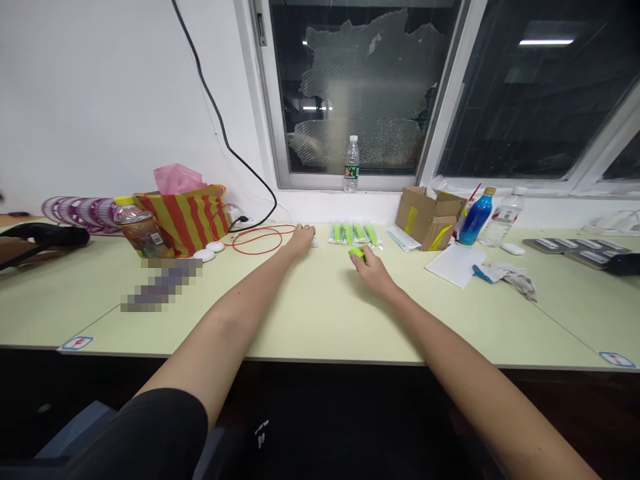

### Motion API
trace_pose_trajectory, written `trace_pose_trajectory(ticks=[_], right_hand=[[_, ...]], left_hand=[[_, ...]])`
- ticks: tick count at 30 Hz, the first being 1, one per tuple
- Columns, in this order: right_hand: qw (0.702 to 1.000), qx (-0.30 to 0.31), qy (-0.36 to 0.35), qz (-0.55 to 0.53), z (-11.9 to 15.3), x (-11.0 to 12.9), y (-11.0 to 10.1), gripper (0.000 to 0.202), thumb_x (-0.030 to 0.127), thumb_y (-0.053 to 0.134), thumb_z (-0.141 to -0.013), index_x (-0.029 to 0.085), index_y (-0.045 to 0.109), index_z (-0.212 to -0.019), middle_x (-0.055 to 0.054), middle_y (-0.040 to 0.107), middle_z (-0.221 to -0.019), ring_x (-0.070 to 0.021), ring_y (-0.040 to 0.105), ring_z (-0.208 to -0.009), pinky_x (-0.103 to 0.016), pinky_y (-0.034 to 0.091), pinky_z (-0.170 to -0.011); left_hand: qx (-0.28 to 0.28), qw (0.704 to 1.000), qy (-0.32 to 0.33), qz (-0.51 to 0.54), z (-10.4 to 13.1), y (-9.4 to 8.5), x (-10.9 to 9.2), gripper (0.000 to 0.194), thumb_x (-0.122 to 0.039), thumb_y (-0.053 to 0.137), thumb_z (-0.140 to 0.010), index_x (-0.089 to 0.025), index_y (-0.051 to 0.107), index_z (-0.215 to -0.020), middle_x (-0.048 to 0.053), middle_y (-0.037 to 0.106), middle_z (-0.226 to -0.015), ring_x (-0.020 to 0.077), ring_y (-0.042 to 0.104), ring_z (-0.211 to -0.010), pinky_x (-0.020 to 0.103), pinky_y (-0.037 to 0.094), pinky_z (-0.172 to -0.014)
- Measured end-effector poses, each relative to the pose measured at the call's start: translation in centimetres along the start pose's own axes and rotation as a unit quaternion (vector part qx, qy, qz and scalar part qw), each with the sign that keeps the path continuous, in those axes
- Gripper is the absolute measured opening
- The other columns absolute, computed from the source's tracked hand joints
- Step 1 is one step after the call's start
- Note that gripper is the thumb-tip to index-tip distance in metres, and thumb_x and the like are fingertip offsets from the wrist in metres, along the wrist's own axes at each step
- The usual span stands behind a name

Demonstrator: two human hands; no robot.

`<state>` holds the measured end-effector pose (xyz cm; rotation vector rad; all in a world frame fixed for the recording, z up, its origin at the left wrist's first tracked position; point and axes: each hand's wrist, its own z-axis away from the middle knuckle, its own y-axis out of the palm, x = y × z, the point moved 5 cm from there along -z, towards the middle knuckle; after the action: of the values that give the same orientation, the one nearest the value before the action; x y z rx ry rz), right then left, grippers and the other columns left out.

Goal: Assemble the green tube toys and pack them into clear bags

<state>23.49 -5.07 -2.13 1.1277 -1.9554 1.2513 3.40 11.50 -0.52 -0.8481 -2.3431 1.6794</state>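
Note:
My right hand (369,267) rests on the pale green table (320,313), fingers closed around a small bright green object (357,252). Just beyond it lie several green items in clear wrappers (353,233), side by side near the wall. My left hand (301,238) reaches far forward, its fingers on a small white thing (314,243) next to a loop of red cable (257,238). What exactly the left hand touches is too small to tell.
A red-and-yellow striped bag (187,213) with pink tissue and a drink bottle (140,230) stand at left. An open cardboard box (430,217), blue bottle (476,217), clear bottle (501,219), white paper (456,265) and cloth (515,277) lie at right. A water bottle (351,165) stands on the windowsill.

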Motion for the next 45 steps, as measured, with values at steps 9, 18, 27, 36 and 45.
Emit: trace_pose_trajectory(ticks=[9, 18, 27, 36, 45], right_hand=[[0.999, 0.006, -0.015, 0.027, -0.1, 0.1, 0.0, 0.034, 0.058, 0.046, -0.089, 0.024, 0.048, -0.094, 0.002, 0.049, -0.068, -0.0186, 0.046, -0.064, -0.030, 0.033, -0.061], [0.995, 0.058, -0.054, 0.055, 0.2, 0.4, -0.2, 0.029, 0.051, 0.051, -0.088, 0.024, 0.053, -0.097, 0.001, 0.052, -0.069, -0.0178, 0.045, -0.063, -0.030, 0.032, -0.061], [0.990, 0.077, -0.102, 0.066, 0.6, 1.9, -0.4, 0.026, 0.047, 0.053, -0.087, 0.023, 0.053, -0.098, 0.001, 0.054, -0.071, -0.0169, 0.045, -0.064, -0.030, 0.032, -0.061], [0.989, 0.067, -0.115, 0.058, 0.2, 1.8, -0.6, 0.026, 0.047, 0.054, -0.087, 0.023, 0.053, -0.099, 0.002, 0.052, -0.071, -0.0169, 0.044, -0.064, -0.030, 0.033, -0.063], [0.989, 0.075, -0.118, 0.057, 0.2, 1.4, -0.6, 0.030, 0.050, 0.053, -0.088, 0.023, 0.053, -0.102, 0.002, 0.052, -0.071, -0.0168, 0.045, -0.065, -0.030, 0.033, -0.063]], left_hand=[[-0.132, 0.971, 0.071, 0.186, 5.0, -3.9, -7.7, 0.021, -0.026, 0.039, -0.094, -0.018, 0.058, -0.095, 0.010, 0.062, -0.093, 0.0232, 0.053, -0.092, 0.037, 0.039, -0.085], [-0.167, 0.948, 0.109, 0.249, 8.6, -5.6, -10.9, 0.032, -0.045, 0.043, -0.095, -0.019, 0.057, -0.083, 0.004, 0.056, -0.075, 0.0179, 0.048, -0.073, 0.031, 0.035, -0.070], [-0.145, 0.931, 0.059, 0.330, 8.3, -5.5, -10.0, 0.044, -0.060, 0.052, -0.087, -0.019, 0.057, -0.073, -0.003, 0.043, -0.061, 0.0129, 0.037, -0.060, 0.028, 0.028, -0.059], [-0.088, 0.932, 0.095, 0.337, 8.0, -4.9, -9.9, 0.038, -0.052, 0.053, -0.088, -0.017, 0.060, -0.076, -0.001, 0.052, -0.068, 0.0138, 0.043, -0.067, 0.027, 0.033, -0.065], [-0.045, 0.919, 0.139, 0.367, 7.9, -4.1, -10.8, 0.032, -0.049, 0.056, -0.087, -0.017, 0.061, -0.087, 0.002, 0.060, -0.082, 0.0158, 0.052, -0.078, 0.028, 0.039, -0.074]])
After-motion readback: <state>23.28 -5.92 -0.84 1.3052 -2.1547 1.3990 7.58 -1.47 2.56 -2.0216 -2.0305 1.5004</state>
